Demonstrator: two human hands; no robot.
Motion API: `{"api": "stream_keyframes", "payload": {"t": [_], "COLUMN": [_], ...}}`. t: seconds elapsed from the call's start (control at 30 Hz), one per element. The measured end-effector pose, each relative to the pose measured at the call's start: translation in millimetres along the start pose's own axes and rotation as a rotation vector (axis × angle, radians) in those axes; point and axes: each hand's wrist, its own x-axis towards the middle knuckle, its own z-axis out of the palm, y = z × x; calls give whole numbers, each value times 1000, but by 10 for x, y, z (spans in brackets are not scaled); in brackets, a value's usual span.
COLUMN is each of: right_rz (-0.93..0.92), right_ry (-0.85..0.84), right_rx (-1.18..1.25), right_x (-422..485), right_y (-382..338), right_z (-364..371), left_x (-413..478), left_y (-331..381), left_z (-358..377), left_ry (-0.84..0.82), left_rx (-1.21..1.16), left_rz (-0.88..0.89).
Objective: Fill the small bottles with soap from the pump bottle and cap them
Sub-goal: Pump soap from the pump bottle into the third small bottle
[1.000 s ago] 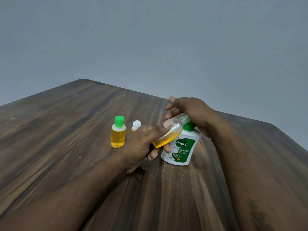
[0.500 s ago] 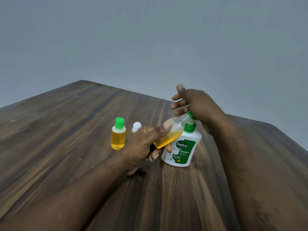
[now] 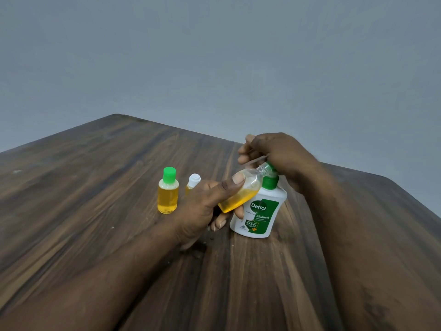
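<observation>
Your left hand (image 3: 202, 209) comes in from the near left with the forearm low over the table (image 3: 95, 187). Its thumb lies across the top of the uncapped small bottle (image 3: 245, 194) and its fingers are curled under it, a firm grasp. Your right hand (image 3: 281, 154) reaches in from the near right and sits on top of the pump bottle (image 3: 260, 213). The fingers are stretched flat toward the left, wrapped round nothing, just pressing down. That hand hides most of the pump head; only the green collar and a bit of nozzle show.

The green-capped bottle (image 3: 168, 192) stands upright to the left of your left hand, apart from it and nearly full of yellow soap. The white-capped bottle (image 3: 193, 180) stands just beyond your left knuckles, which cover its lower part. A plain grey wall (image 3: 214, 56) is behind.

The uncapped bottle is clear plastic and tilted, base down-left, open neck up-right at the nozzle. It is held in front of the pump bottle's shoulder. Orange-yellow soap pools in its lower half. The pump bottle is white with a green Dettol label and stands on the table at centre right.
</observation>
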Motion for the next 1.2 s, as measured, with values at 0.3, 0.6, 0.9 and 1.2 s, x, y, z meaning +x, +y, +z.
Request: {"api": "stream_keyframes", "payload": {"t": [0.3,0.6,0.9,1.2], "right_rz": [-94,99,-20,-69], "right_ry": [166,-98,26,76], "right_rx": [58,136,140,147], "right_x": [34,51,36,57], "right_y": [-23,95,25,14], "right_z": [-61,30,-34,-13], "left_x": [6,-6,11,3], "left_y": [2,2,-3,3], "left_z": [-11,0,7,4], "left_ry": [-24,4,10,-8], "left_rx": [-6,22,2,7], "left_rz": [10,10,12,17]}}
